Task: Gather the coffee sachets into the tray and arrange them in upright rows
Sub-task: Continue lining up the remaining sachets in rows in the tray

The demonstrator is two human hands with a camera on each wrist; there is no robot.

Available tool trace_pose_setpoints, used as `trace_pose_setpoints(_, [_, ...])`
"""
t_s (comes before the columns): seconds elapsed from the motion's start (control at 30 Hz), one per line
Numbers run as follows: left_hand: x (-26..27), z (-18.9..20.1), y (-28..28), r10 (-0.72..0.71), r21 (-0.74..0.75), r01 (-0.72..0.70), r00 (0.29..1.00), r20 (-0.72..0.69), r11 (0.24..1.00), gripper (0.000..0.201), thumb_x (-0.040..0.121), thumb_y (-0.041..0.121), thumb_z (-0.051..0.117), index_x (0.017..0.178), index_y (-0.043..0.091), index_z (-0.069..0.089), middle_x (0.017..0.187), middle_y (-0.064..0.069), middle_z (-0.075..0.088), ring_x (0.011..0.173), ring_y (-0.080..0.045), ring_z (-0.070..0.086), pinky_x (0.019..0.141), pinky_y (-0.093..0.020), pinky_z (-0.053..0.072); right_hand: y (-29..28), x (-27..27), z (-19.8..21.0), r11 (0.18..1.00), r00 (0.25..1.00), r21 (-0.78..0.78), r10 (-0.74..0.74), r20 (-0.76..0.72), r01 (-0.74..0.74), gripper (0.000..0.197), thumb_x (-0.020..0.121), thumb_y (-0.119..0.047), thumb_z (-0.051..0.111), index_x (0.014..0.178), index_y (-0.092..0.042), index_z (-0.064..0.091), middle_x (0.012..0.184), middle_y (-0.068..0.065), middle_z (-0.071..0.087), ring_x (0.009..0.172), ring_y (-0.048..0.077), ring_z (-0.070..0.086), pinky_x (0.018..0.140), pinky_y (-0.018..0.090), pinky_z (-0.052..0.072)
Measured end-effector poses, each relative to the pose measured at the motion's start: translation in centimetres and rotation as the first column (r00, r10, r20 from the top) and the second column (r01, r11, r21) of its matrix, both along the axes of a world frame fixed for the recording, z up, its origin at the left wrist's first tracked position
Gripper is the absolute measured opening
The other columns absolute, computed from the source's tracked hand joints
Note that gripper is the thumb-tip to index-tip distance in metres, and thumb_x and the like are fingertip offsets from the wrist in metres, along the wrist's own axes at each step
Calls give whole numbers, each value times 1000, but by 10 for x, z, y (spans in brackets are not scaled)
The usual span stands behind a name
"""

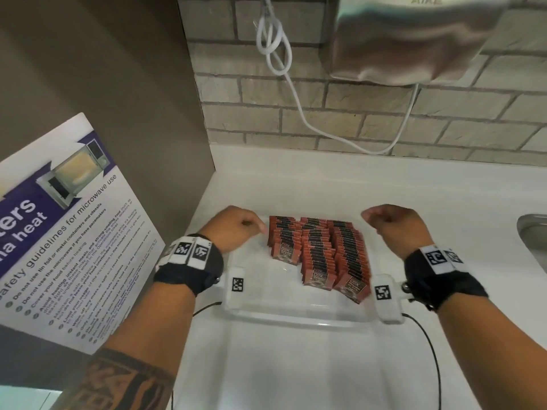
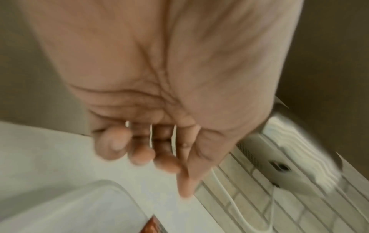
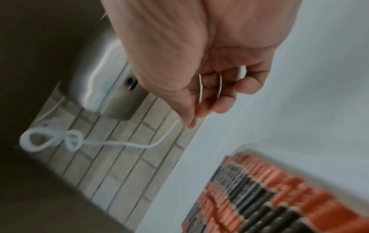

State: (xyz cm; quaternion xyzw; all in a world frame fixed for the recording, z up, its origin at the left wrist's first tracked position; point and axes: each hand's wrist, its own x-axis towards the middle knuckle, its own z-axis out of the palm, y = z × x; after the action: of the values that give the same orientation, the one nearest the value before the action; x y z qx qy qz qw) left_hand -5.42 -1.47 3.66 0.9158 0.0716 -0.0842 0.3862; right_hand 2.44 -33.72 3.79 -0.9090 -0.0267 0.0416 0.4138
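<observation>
A clear plastic tray (image 1: pixel 296 316) sits on the white counter. Red and black coffee sachets (image 1: pixel 319 250) stand upright in three rows in its far right part; the left row is shorter. My left hand (image 1: pixel 239 229) hovers just left of the rows, fingers loosely curled and holding nothing. My right hand (image 1: pixel 390 223) hovers just right of them, also loosely curled and holding nothing. In the left wrist view the hand (image 2: pixel 139 149) is above the tray rim (image 2: pixel 119 186), apart from a sachet corner (image 2: pixel 152 226). In the right wrist view the hand (image 3: pixel 215 91) is above the blurred sachets (image 3: pixel 259 197).
A steel hand dryer (image 1: pixel 414 39) hangs on the brick wall, its white cable (image 1: pixel 296 93) looping down to the counter's back. A microwave safety poster (image 1: pixel 68 226) is on the brown panel at left. A sink edge (image 1: pixel 532 232) shows at far right.
</observation>
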Motion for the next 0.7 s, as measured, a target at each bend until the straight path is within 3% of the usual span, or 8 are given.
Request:
trace_pose_setpoints(0.07, [-5, -10, 17, 141, -101, -126, 977, 159, 987, 13, 97, 24, 63, 98, 27, 75, 104, 11, 72, 101, -9, 64, 89, -23, 46, -22, -5, -12, 992, 995, 84, -93, -24, 95, 13, 92, -33, 65, 95, -25, 74, 91, -5, 72, 83, 18, 67, 77, 28, 45])
trace_pose_setpoints(0.13, [-10, -21, 29, 289, -202, -252, 940, 179, 946, 14, 99, 19, 59, 103, 25, 71, 109, 5, 69, 102, -16, 62, 90, -26, 45, -37, -14, -27, 976, 985, 146, -153, -79, 163, 13, 92, -29, 65, 98, -22, 74, 93, -4, 72, 80, 17, 67, 74, 30, 47])
trace_pose_setpoints(0.2, [-16, -32, 35, 389, -265, -358, 918, 75, 895, 17, 101, 19, 55, 112, 23, 67, 113, 1, 64, 105, -20, 59, 93, -32, 46, -45, -23, -43, 962, 972, 181, -177, -158, 205, 10, 93, -26, 64, 99, -22, 72, 97, -2, 72, 84, 18, 67, 74, 32, 50])
trace_pose_setpoints(0.3, [-23, -43, 33, 465, -360, -477, 876, -125, 802, 20, 103, 20, 49, 116, 21, 64, 118, -7, 63, 95, -21, 58, 78, -32, 47, -49, -33, -60, 938, 942, 239, -179, -284, 250, 16, 96, -22, 62, 110, -19, 68, 101, 3, 71, 93, 21, 68, 76, 34, 53])
trace_pose_setpoints(0.37, [-28, -45, 27, 478, -437, -515, 855, -201, 737, 20, 103, 17, 48, 115, 18, 64, 110, -8, 64, 85, -20, 58, 71, -30, 46, -49, -38, -66, 925, 924, 277, -156, -348, 261, 19, 96, -19, 61, 114, -18, 67, 102, 5, 72, 95, 24, 69, 81, 37, 54])
trace_pose_setpoints(0.43, [-29, -48, 24, 452, -476, -504, 862, -229, 720, 22, 102, 14, 49, 117, 14, 65, 104, -7, 66, 83, -21, 61, 72, -31, 47, -47, -41, -68, 911, 911, 309, -141, -387, 273, 17, 97, -17, 59, 112, -18, 67, 102, 7, 72, 95, 26, 69, 83, 38, 55])
trace_pose_setpoints(0.53, [-29, -49, 22, 425, -491, -482, 875, -231, 726, 25, 100, 10, 50, 119, 14, 67, 101, -8, 70, 87, -24, 64, 75, -34, 51, -45, -43, -69, 911, 902, 311, -127, -414, 271, 17, 98, -16, 56, 110, -17, 68, 99, 8, 73, 91, 25, 69, 78, 35, 55])
trace_pose_setpoints(0.7, [-30, -44, 15, 400, -540, -462, 886, -237, 704, 27, 96, 0, 50, 107, 17, 69, 94, -6, 71, 80, -22, 65, 69, -31, 53, -43, -50, -69, 923, 901, 300, -97, -423, 241, 18, 98, -14, 56, 103, -20, 72, 92, 7, 76, 85, 22, 69, 71, 30, 51])
